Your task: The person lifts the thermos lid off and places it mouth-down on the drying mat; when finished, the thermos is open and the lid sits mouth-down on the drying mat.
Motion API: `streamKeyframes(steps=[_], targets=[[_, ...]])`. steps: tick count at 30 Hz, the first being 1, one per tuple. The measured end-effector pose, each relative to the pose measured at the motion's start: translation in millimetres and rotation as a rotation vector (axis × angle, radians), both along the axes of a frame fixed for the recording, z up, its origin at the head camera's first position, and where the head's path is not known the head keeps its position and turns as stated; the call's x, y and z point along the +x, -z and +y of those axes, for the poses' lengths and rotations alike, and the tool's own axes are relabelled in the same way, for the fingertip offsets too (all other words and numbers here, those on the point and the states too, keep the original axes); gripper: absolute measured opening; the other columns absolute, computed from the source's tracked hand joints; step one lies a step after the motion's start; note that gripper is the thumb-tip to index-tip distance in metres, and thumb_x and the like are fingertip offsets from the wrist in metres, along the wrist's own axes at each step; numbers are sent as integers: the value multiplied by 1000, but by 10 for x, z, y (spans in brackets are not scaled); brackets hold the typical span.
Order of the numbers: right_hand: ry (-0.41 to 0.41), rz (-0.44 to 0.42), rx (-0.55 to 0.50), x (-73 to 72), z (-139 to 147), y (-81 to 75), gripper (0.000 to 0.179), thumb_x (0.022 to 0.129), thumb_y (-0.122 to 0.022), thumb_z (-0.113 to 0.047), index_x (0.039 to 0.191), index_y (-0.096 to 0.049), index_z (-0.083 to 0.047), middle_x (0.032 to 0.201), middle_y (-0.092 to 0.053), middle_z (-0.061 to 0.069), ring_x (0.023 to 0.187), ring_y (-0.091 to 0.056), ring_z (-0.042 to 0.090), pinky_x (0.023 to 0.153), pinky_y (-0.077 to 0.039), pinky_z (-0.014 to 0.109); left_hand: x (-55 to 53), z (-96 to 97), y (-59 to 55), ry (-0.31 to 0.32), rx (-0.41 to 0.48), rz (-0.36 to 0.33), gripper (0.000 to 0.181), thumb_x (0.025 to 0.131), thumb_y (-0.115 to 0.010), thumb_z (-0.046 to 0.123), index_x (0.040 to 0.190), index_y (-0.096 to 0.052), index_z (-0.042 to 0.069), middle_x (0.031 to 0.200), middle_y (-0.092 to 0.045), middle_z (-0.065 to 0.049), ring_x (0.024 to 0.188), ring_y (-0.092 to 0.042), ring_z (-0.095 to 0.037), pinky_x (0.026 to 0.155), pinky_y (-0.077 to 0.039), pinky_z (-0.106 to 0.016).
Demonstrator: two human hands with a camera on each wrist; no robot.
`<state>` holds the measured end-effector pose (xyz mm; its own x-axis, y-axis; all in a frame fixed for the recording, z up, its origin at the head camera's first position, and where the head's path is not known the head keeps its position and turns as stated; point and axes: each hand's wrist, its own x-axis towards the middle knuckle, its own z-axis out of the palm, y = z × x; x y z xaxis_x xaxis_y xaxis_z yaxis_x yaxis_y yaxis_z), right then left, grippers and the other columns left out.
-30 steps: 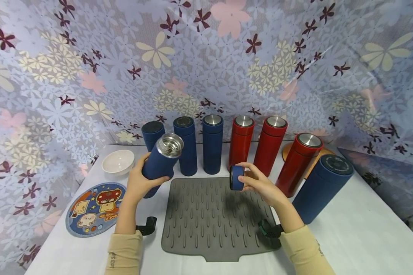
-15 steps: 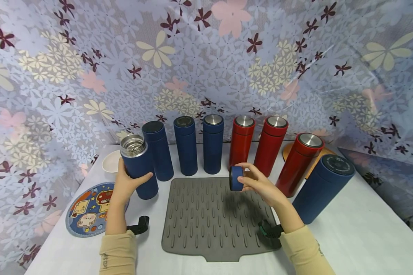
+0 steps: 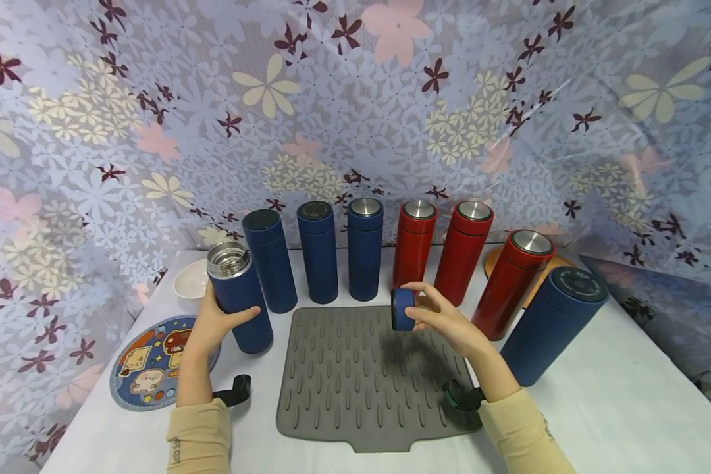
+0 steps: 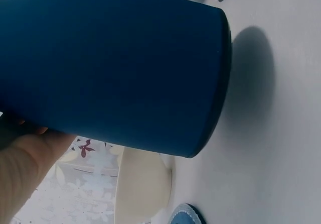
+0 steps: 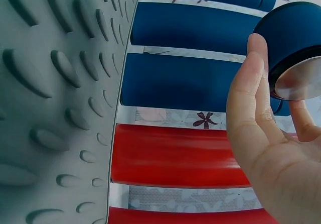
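My left hand (image 3: 213, 324) grips an open blue flask (image 3: 239, 304) with a bare steel mouth, standing upright on the white table left of the grey ridged mat (image 3: 364, 388). In the left wrist view the blue flask (image 4: 115, 68) fills the frame, with the left hand (image 4: 27, 169) against its side. My right hand (image 3: 438, 317) pinches the flask's blue cap (image 3: 403, 309) above the mat's far edge. The right wrist view shows the blue cap (image 5: 296, 43) with its shiny steel face held in the fingers (image 5: 256, 113).
A row of capped flasks stands behind the mat: three blue (image 3: 316, 250) and two red (image 3: 411, 243). Another red flask (image 3: 509, 283) and a large blue flask (image 3: 551, 322) stand at the right. A white bowl (image 3: 191, 280) and a cartoon coaster (image 3: 148, 362) lie at the left.
My left hand has carried the open flask from a tilt above the mat to the left and stood it upright on the table. The right hand with the cap has barely moved.
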<state>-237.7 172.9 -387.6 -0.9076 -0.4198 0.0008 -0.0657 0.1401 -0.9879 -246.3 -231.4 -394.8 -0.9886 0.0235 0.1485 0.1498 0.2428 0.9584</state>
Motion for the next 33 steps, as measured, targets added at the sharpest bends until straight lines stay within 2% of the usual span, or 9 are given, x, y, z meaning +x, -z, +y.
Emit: streamKeyframes(steps=[9, 14, 21, 28, 33], targets=[[-3, 3, -4, -7, 3, 9, 51, 91, -54, -24, 136, -34, -12, 139, -25, 21, 108, -44, 31, 85, -46, 48, -27, -29, 59, 19, -8, 3, 106, 75, -73, 3, 149, 1, 18, 146, -23, -20, 129, -30, -40, 105, -27, -57], [-4, 10, -1, -1, -1, 8, 51, 91, -54, -24, 136, -34, -12, 139, -25, 20, 111, -42, 31, 87, -43, 54, -41, -37, 94, 30, -19, 2, 107, 74, -73, 3, 148, 2, 20, 146, -24, -20, 128, -31, -41, 104, -26, -57], [5, 9, 7, 0, -14, -4, 52, 91, -55, -24, 137, -34, -12, 141, -23, 20, 119, -33, 34, 88, -43, 54, -19, -61, 84, 26, -4, -32, 111, 74, -72, 2, 147, 10, 17, 149, -14, -21, 133, -23, -41, 107, -22, -56], [15, 29, 33, -35, -40, -17, 55, 89, -58, -26, 137, -35, -12, 133, -32, 19, 112, -41, 32, 89, -43, 53, -27, -63, 86, 40, 2, -7, 106, 73, -72, 0, 147, 2, 14, 146, -21, -21, 129, -29, -40, 105, -25, -54], [-6, 47, 69, -71, -128, -43, 56, 88, -59, -28, 139, -37, -18, 129, -38, 17, 109, -45, 33, 88, -43, 49, -13, -69, 91, 48, -17, -9, 105, 73, -73, 1, 147, 2, 12, 145, -22, -22, 129, -29, -40, 105, -26, -55]])
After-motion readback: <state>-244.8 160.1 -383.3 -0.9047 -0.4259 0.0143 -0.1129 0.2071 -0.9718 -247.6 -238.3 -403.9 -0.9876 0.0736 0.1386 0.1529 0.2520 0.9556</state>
